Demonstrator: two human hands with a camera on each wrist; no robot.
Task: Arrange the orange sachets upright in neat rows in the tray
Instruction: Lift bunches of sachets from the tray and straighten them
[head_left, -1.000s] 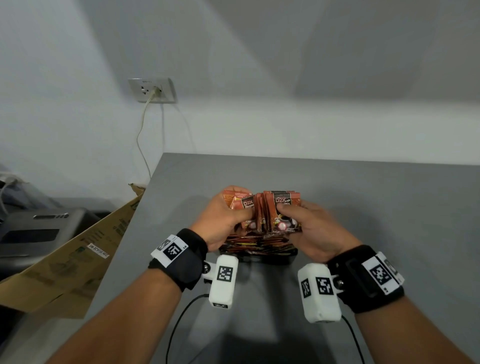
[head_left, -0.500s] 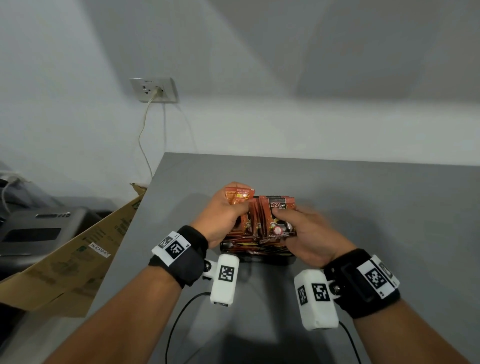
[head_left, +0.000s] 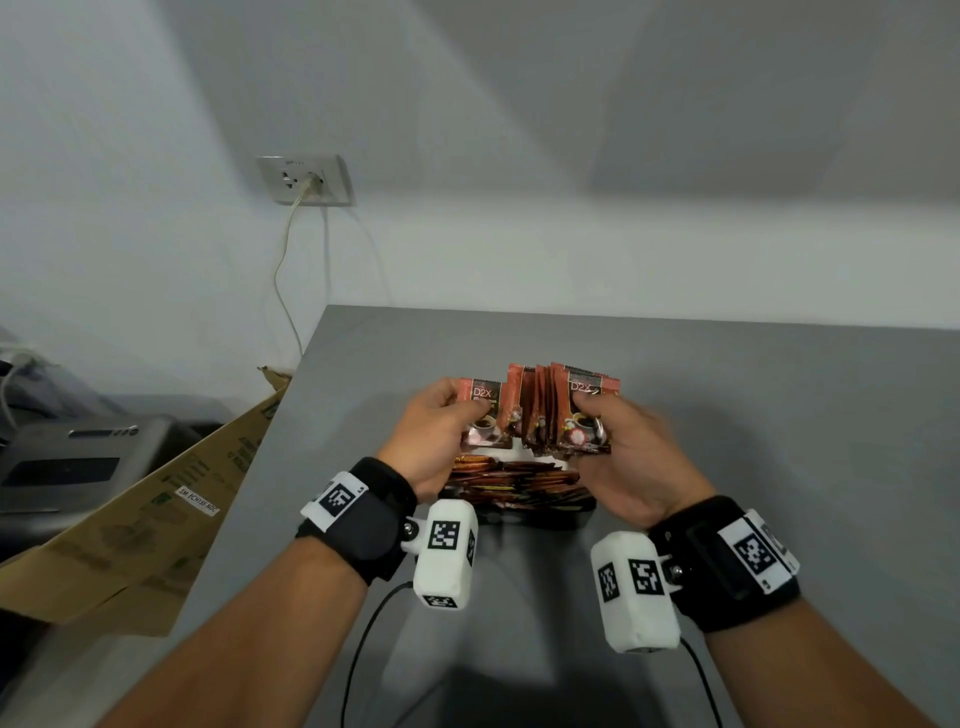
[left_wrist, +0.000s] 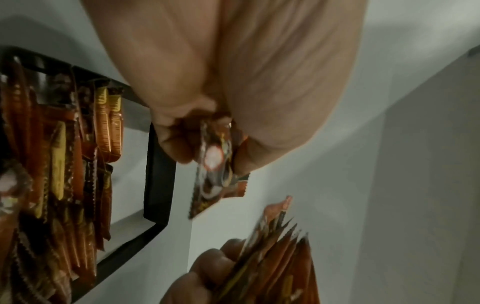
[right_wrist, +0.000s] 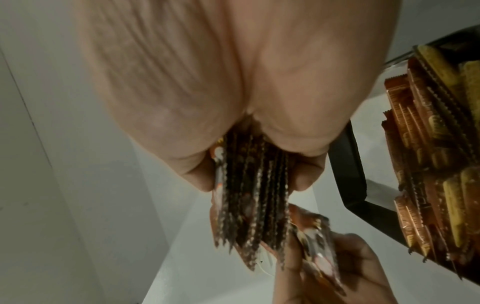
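My right hand (head_left: 618, 441) grips a thick stack of orange sachets (head_left: 563, 410) upright above the black tray (head_left: 524, 517); the right wrist view shows the stack (right_wrist: 249, 195) clamped between thumb and fingers. My left hand (head_left: 441, 426) pinches a single orange sachet (head_left: 480, 421) just left of the stack, slightly apart from it; the same sachet (left_wrist: 218, 164) hangs from my fingers in the left wrist view. The tray (left_wrist: 158, 170) holds several sachets standing on edge in rows (left_wrist: 64, 164), also seen beyond my right hand (right_wrist: 441, 164).
The tray sits on a grey table (head_left: 727, 389) near its left edge. A flattened cardboard box (head_left: 130, 519) leans beside the table at left. A wall socket with a cable (head_left: 304, 182) is on the wall behind. Black cables trail from the wrist cameras.
Both hands have risen a little above the tray. My left hand has drawn one sachet away from the stack to the left.
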